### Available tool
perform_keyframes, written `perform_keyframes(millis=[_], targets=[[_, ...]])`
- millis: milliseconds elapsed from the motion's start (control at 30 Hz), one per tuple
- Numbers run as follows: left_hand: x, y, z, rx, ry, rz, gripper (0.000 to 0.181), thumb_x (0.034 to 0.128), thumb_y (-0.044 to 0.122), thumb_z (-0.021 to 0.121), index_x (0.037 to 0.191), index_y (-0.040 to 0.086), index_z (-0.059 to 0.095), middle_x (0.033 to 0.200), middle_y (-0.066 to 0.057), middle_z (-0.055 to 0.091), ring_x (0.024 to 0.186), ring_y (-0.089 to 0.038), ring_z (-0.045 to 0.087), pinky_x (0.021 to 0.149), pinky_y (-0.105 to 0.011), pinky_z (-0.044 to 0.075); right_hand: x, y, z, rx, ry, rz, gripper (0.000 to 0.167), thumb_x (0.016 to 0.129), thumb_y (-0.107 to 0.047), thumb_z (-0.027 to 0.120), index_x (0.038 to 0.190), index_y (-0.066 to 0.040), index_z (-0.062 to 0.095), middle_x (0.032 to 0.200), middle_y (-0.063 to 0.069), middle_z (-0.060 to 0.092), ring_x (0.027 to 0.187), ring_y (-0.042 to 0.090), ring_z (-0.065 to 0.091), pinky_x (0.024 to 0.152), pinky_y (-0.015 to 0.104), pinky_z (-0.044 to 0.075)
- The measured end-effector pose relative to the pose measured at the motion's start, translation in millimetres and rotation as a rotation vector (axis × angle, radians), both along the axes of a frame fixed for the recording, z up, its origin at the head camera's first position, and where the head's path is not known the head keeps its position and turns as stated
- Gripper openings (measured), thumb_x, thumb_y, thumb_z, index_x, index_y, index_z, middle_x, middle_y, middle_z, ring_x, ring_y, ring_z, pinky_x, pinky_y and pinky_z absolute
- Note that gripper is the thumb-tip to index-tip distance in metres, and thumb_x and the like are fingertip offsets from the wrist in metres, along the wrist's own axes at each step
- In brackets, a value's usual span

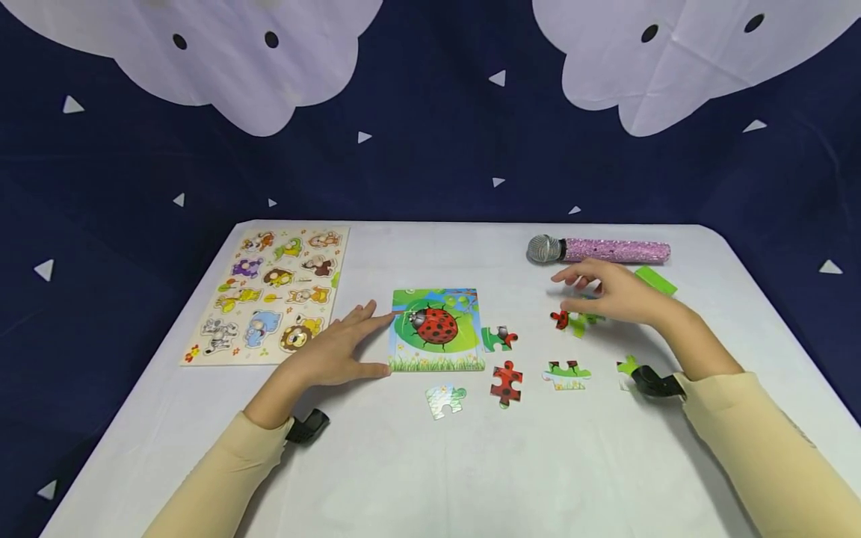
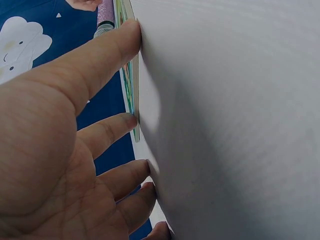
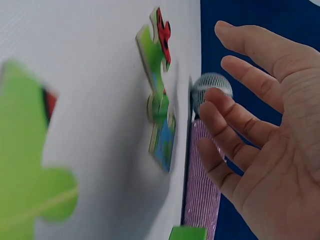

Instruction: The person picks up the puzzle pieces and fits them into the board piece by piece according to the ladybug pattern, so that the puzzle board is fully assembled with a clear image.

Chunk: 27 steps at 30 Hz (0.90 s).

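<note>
A square ladybug puzzle board lies mid-table. Spread out at its left edge, my left hand touches it with thumb and index finger; the left wrist view shows those fingertips on the edge of the board. My right hand hovers above several green and red puzzle pieces, its fingers loosely bent with nothing between them. In the right wrist view the pieces lie apart from the hand. Loose pieces near the board include a red one, a green one and a pale one.
An animal peg board lies at the left. A pink glitter microphone lies at the back right, near a green block. More pieces lie at front right: a grassy piece and another partly behind the wrist camera.
</note>
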<state>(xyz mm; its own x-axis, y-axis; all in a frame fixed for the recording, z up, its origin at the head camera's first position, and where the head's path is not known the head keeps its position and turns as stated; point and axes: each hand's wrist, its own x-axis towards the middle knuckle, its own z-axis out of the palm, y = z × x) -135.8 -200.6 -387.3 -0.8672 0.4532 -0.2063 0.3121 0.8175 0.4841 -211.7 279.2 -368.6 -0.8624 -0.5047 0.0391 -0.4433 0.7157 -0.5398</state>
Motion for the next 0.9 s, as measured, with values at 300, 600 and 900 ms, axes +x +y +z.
perform_keyframes(millis=[300,600,900], targets=[[-0.8,-0.1,-1.4,-0.007,0.005,0.002,0.09,0.0931,0.047,0.081,0.168,0.021,0.039,0.178,-0.022,0.019,0.166,-0.047,0.017,0.13,-0.073,0.017,6.5,24,-4.7,-0.015,-0.083,-0.062,0.048,0.094,-0.025,0.085,0.138,-0.013,0.071,0.131,0.01,0.073,0.115,0.028,0.068,0.09,0.029,0.059],[-0.3,-0.7,-2.4,-0.007,0.005,0.009,0.09,0.0933,0.048,0.081,0.168,0.022,0.039,0.178,-0.021,0.02,0.166,-0.047,0.017,0.129,-0.076,0.018,11.6,36,-8.1,-0.009,-0.077,-0.066,0.046,0.09,-0.021,0.088,0.133,-0.013,0.074,0.111,0.004,0.075,0.099,0.016,0.068,0.08,0.022,0.055],[-0.5,-0.5,-2.5,-0.005,0.009,0.002,0.089,0.0936,0.046,0.081,0.168,0.021,0.039,0.178,-0.022,0.02,0.165,-0.048,0.018,0.129,-0.075,0.017,14.4,42,-15.8,-0.019,-0.068,-0.062,0.048,0.085,-0.019,0.092,0.129,-0.01,0.076,0.104,0.002,0.075,0.087,0.011,0.063,0.075,0.022,0.05]])
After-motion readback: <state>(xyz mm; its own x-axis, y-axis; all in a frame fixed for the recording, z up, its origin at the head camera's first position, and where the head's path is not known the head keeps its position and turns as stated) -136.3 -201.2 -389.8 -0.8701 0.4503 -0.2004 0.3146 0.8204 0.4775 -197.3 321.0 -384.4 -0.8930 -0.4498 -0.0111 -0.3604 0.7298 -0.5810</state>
